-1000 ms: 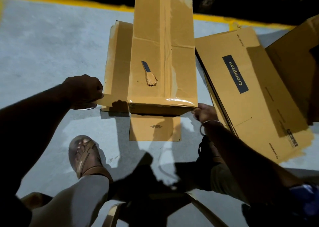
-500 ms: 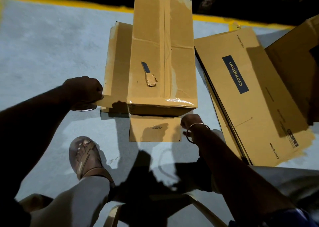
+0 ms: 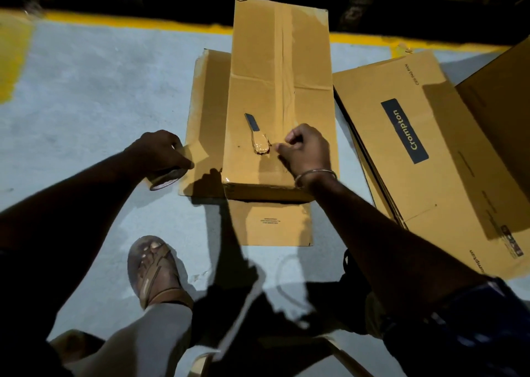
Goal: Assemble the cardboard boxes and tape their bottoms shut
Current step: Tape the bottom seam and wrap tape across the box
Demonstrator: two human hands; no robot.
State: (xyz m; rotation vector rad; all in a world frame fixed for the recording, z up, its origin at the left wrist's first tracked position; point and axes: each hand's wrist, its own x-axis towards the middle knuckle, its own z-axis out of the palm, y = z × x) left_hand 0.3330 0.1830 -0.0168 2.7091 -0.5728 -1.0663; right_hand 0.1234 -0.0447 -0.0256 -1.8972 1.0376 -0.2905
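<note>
A tall cardboard box (image 3: 281, 70) lies on the floor with its taped seam facing up. One flap (image 3: 206, 104) is spread flat to its left and another flap (image 3: 272, 222) toward me. A small cutter (image 3: 256, 138) with a tape-wrapped handle rests on the box top. My right hand (image 3: 307, 150) hovers over the box with curled fingers, fingertips just right of the cutter's handle. My left hand (image 3: 156, 150) grips a roll of brown tape (image 3: 165, 180) at the left flap's near corner, with a short tan strip showing by the fingers.
A stack of flattened Crompton boxes (image 3: 430, 153) lies to the right, with another box (image 3: 502, 104) overlapping it at the far right. My sandalled foot (image 3: 155, 267) is on the grey floor in front. A yellow floor line (image 3: 143, 22) runs along the back.
My right hand has risen from the floor by the box's near right corner onto the box top, beside the cutter. My left hand with the tape roll stays by the left flap.
</note>
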